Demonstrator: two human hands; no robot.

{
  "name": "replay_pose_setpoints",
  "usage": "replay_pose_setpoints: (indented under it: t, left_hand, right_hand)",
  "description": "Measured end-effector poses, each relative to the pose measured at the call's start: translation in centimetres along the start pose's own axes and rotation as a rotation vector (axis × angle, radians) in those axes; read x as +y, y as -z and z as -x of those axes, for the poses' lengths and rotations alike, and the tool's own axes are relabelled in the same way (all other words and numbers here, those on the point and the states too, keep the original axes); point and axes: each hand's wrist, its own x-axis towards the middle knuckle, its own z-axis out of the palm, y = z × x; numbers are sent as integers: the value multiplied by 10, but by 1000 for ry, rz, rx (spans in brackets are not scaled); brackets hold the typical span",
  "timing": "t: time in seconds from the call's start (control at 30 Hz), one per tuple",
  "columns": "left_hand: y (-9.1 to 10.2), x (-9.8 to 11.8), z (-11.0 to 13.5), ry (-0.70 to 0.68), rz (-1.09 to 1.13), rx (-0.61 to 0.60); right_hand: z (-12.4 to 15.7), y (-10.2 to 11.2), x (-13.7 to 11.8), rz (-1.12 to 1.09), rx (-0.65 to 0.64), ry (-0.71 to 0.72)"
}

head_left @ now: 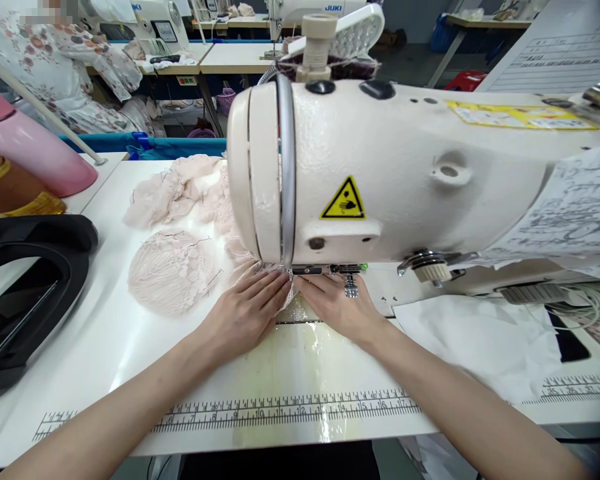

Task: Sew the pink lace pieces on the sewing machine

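My left hand (245, 307) lies flat on pale pink lace fabric (247, 267), with its stretched fingers close to the left of the needle area of a white sewing machine (380, 173). Reaching in from the right, my right hand (337, 303) rests under the machine head with its fingers pointing at the same spot. The attachment by the needle covers part of that hand. A bit of lace shows between the two hands. Another round lace piece (173, 273) with loose dark threads lies left of my left hand.
A black rimmed holder (75, 267), a pink bottle (45, 147) and a brown thread cone (20, 187) stand at the left. White cloth (475, 340) lies at the right. A printed ruler (280, 410) runs along the front edge. A person in a floral garment (90, 60) is across.
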Motion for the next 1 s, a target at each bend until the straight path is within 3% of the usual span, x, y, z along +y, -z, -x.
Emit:
replay_pose_setpoints:
  t: [0.27, 0.43, 0.67, 1.0]
  left_hand:
    - [5, -7, 0, 14, 6, 9]
    - [3, -8, 0, 38, 20, 18]
    - [3, -10, 0, 11, -55, -6]
    - [2, -1, -3, 85, -85, 5]
  right_hand:
    - [-6, 0, -9, -243, 68, 118]
    - [-7, 1, -12, -260, 116, 153]
    - [-7, 1, -11, -317, 94, 156]
    - [-4, 0, -5, -281, 65, 144]
